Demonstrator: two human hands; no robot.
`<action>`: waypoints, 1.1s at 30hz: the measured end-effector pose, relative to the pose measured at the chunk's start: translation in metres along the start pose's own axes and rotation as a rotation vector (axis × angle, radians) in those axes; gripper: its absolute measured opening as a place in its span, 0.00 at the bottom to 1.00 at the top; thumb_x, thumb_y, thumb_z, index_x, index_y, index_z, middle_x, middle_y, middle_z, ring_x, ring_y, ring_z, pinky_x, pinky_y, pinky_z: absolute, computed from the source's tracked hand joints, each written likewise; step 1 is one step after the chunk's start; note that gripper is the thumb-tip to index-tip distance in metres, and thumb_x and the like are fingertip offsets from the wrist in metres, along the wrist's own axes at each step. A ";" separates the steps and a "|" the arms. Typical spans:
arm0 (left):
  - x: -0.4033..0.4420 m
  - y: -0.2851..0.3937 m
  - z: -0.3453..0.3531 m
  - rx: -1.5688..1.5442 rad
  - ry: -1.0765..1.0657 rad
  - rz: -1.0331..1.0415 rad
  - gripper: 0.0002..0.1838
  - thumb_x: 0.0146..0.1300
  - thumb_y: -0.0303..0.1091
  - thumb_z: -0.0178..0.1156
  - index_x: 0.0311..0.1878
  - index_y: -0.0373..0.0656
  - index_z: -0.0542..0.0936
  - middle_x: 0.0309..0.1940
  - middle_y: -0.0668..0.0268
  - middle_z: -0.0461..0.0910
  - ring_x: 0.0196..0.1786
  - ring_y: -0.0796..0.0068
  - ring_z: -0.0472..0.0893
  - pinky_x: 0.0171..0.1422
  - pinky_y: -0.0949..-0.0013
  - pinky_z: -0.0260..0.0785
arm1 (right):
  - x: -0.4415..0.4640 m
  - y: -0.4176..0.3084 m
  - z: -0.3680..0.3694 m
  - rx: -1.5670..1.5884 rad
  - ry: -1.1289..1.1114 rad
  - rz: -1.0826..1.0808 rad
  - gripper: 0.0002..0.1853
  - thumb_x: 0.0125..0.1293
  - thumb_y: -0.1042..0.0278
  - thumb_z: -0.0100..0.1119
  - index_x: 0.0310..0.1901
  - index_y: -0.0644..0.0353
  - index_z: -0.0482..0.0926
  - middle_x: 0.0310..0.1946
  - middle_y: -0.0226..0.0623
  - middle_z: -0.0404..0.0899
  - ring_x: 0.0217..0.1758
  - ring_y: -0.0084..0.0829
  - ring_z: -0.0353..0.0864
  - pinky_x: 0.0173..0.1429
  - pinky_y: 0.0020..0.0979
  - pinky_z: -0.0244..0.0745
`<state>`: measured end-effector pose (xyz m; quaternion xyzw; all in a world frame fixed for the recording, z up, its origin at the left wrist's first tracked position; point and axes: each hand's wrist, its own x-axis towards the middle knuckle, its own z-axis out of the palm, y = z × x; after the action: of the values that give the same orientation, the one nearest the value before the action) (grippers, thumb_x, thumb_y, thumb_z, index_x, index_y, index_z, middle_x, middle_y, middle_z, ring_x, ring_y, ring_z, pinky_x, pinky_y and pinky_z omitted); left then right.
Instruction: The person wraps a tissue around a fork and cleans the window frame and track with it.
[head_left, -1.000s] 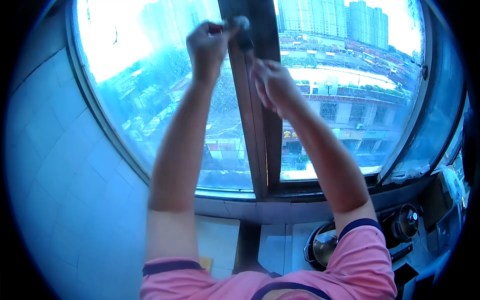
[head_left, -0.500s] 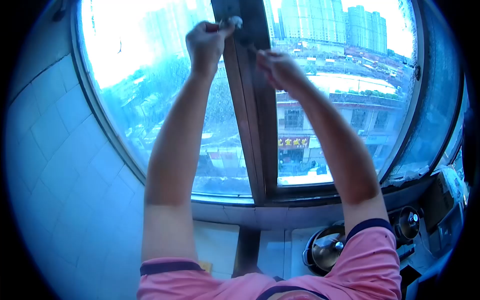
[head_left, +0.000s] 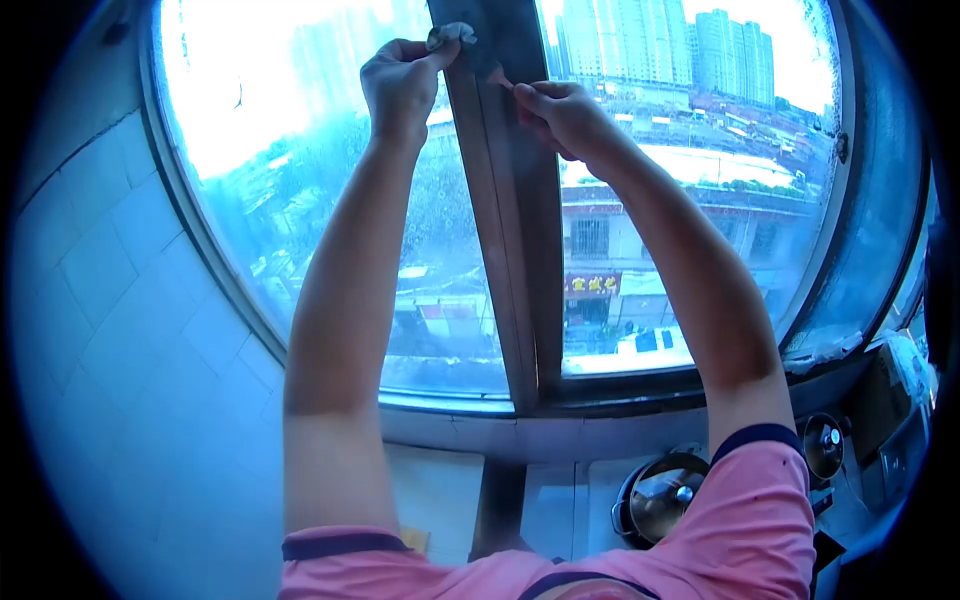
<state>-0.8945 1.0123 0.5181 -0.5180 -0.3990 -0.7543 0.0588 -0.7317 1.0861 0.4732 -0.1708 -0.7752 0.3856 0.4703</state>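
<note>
Both arms are raised to the dark window frame [head_left: 508, 230] between two panes. My left hand [head_left: 405, 85] is closed in a pinch on a small crumpled whitish thing [head_left: 452, 36], held against the upper part of the frame. Just to the right and slightly lower, my right hand [head_left: 565, 115] is closed round a thin pinkish handle [head_left: 501, 79]. The handle points up and left toward the frame; its far end merges with a dark patch there and cannot be made out. The two hands are apart.
Glass panes, the left one [head_left: 300, 240] hazy, show buildings outside. A tiled wall [head_left: 130, 330] runs down the left. Below the sill are a white counter [head_left: 435, 490], a lidded pot [head_left: 665, 497], a smaller lidded pot [head_left: 823, 447] and a box at the lower right.
My right hand has moved slightly right, away from my left hand, and its handle shows more clearly. My left hand has shifted a little left, still pinching the whitish thing.
</note>
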 end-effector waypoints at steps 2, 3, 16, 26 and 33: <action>-0.020 -0.006 -0.005 0.130 0.018 0.014 0.13 0.51 0.35 0.74 0.27 0.36 0.81 0.22 0.68 0.79 0.27 0.81 0.72 0.33 0.74 0.65 | -0.018 0.012 0.021 0.047 0.082 0.045 0.17 0.73 0.54 0.50 0.41 0.59 0.82 0.20 0.26 0.70 0.20 0.18 0.65 0.25 0.25 0.62; -0.027 -0.019 -0.009 0.209 -0.002 0.041 0.14 0.51 0.37 0.74 0.27 0.36 0.81 0.21 0.69 0.78 0.26 0.80 0.73 0.32 0.74 0.65 | -0.034 0.014 0.021 0.114 -0.014 0.135 0.17 0.73 0.55 0.50 0.46 0.60 0.81 0.23 0.25 0.72 0.21 0.16 0.67 0.26 0.23 0.63; -0.032 -0.014 -0.005 0.127 -0.028 -0.014 0.15 0.51 0.38 0.74 0.28 0.35 0.82 0.23 0.65 0.81 0.27 0.79 0.76 0.35 0.74 0.68 | -0.046 0.010 0.036 0.273 0.052 0.141 0.19 0.75 0.51 0.45 0.29 0.55 0.71 0.10 0.21 0.60 0.07 0.15 0.53 0.11 0.23 0.44; 0.003 -0.005 0.022 0.224 0.123 0.295 0.13 0.51 0.35 0.73 0.22 0.38 0.80 0.18 0.61 0.80 0.21 0.74 0.77 0.29 0.66 0.67 | -0.022 -0.006 0.028 0.099 0.165 0.041 0.18 0.75 0.52 0.44 0.31 0.54 0.71 0.12 0.20 0.60 0.09 0.14 0.55 0.13 0.21 0.45; -0.076 -0.052 -0.009 0.168 0.052 0.068 0.15 0.51 0.40 0.72 0.25 0.35 0.82 0.19 0.59 0.80 0.23 0.73 0.78 0.31 0.68 0.68 | -0.074 0.046 0.051 0.102 0.151 0.184 0.20 0.75 0.53 0.44 0.27 0.55 0.71 0.12 0.20 0.59 0.10 0.14 0.55 0.14 0.21 0.46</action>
<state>-0.8923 1.0167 0.4258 -0.5048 -0.4414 -0.7290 0.1377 -0.7433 1.0471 0.3805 -0.2454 -0.6981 0.4521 0.4980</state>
